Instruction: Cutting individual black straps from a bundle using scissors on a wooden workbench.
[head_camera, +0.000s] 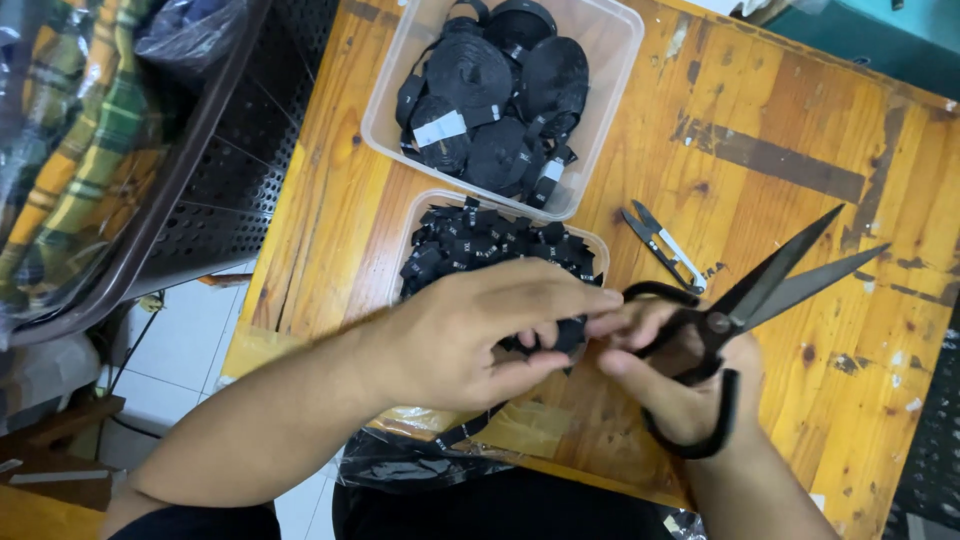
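Note:
My left hand (480, 335) pinches a black label ribbon (568, 335) between thumb and fingers, just in front of a small clear tub (600, 243) full of cut black labels. A strip of the ribbon trails down toward my lap (462, 432). My right hand (680, 385) grips large black scissors (745, 305) by the handles, blades spread apart and pointing up and right. Its fingertips also touch the ribbon next to my left fingers.
A bigger clear tub (625, 60) with rolls of black ribbon stands at the back of the wooden table (800, 120). Small thread snips (662, 245) lie right of the tubs. A dark perforated crate (215, 180) with plaid cloth (70, 150) sits to the left.

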